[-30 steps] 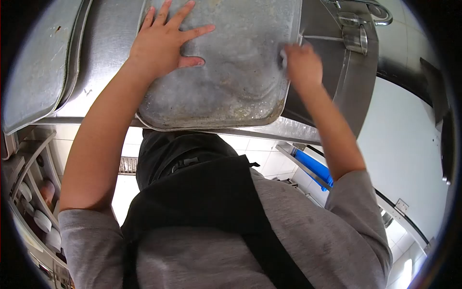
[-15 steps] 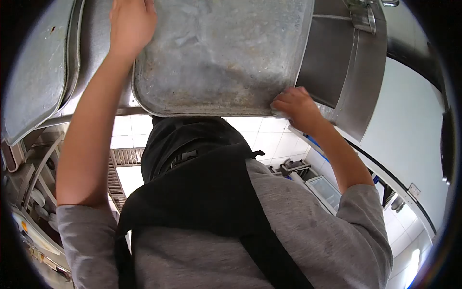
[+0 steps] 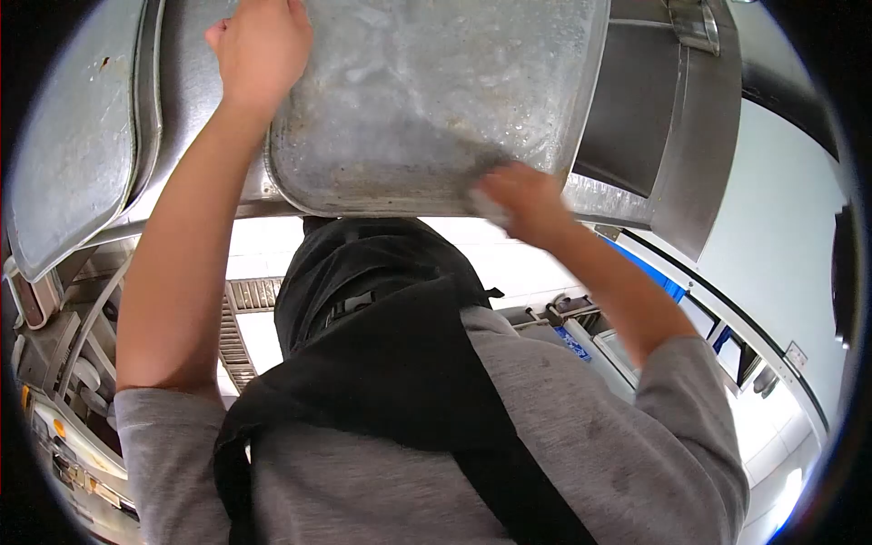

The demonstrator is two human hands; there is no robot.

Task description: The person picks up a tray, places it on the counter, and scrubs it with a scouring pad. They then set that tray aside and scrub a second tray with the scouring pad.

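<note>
A large, worn metal baking tray (image 3: 391,109) lies across the steel worktop, its surface wet and stained, with its rounded near corners toward me. My left hand (image 3: 265,54) is closed at the tray's left rim; its fingertips are partly hidden by the top of the view. Over the tray's near right corner, my right hand (image 3: 527,200) is blurred by motion. Its fingers are closed around a small grey pad-like thing (image 3: 490,207), too smeared to make out exactly, which is against the tray's surface.
More metal trays (image 3: 77,118) lie at the left, overlapping. To the right is a steel basin (image 3: 627,104) with a metal container (image 3: 695,25) at its far edge. A black apron (image 3: 363,363) hangs in front of my body. White floor tiles and a floor grate (image 3: 241,336) show below.
My right hand has moved left along the tray's near edge with the grey thing. My left hand remains at the left rim, and the view has shifted slightly.
</note>
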